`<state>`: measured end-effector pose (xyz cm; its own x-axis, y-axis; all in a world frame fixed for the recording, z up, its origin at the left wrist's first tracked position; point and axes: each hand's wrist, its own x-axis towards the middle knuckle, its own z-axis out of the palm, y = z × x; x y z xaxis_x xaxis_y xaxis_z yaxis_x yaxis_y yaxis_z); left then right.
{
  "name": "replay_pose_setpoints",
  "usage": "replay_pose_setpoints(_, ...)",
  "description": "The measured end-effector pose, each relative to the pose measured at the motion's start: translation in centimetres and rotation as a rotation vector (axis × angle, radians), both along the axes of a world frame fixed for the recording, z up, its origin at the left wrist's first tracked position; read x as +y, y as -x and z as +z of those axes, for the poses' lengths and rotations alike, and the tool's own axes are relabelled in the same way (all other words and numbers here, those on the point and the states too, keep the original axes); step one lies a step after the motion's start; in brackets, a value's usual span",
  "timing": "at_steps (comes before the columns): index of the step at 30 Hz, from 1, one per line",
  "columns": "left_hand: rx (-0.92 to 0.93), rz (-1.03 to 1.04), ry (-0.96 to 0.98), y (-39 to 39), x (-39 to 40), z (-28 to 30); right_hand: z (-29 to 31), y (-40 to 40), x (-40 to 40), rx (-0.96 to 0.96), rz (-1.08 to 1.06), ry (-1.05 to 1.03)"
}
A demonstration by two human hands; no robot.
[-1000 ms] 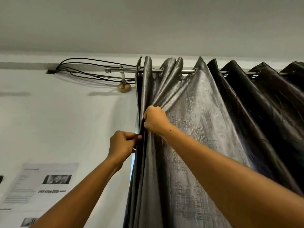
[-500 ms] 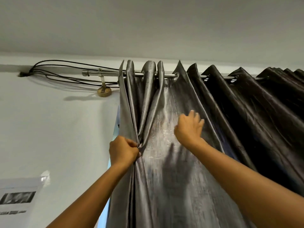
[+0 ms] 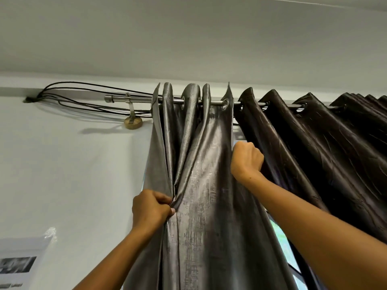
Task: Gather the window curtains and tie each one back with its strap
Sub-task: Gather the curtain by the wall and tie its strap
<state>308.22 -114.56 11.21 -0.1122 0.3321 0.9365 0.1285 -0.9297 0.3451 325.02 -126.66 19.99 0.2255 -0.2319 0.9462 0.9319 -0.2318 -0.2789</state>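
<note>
A shiny grey curtain [image 3: 205, 206] hangs by eyelets from a metal rod [image 3: 117, 99] near the ceiling. A darker brown curtain [image 3: 314, 147] hangs beside it on the same rod, to the right. My left hand [image 3: 150, 208] pinches the gathered left folds of the grey curtain. My right hand [image 3: 247, 160] is closed on the grey curtain's right edge, where it meets the dark curtain. A strip of window [image 3: 278, 237] shows in the gap below my right forearm. No strap is in view.
Black cables [image 3: 83, 101] run along the wall into a hole at the upper left, passing the rod's bracket [image 3: 133, 122]. A printed sheet [image 3: 18, 262] is stuck to the white wall at the lower left. The ceiling is close above.
My right hand has gone from flat and open on the grey fabric to closed on the curtain's right edge, further right. A gap onto the window has opened. My left hand keeps its pinch.
</note>
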Motion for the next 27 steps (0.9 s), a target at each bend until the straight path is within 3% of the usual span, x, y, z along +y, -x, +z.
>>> replay_pose_setpoints(8,0.045,-0.073,-0.068,2.9,2.3,0.3,4.1,11.1,4.5,-0.386,0.009,0.159)
replay_pose_setpoints(14,0.017,-0.169,0.054,8.2,6.4,0.2,5.7,20.4,5.7,-0.689,0.027,0.258)
replay_pose_setpoints(18,0.01,-0.275,0.09,9.4,6.6,0.0,4.0,16.0,5.7,-0.589,-0.106,0.356)
replay_pose_setpoints(22,-0.021,-0.325,0.095,8.2,5.1,-0.2,1.8,10.2,3.6,-0.29,0.032,0.377)
replay_pose_setpoints(27,-0.066,-0.322,0.045,7.3,2.4,-2.9,-3.5,8.2,2.4,-0.172,0.149,0.285)
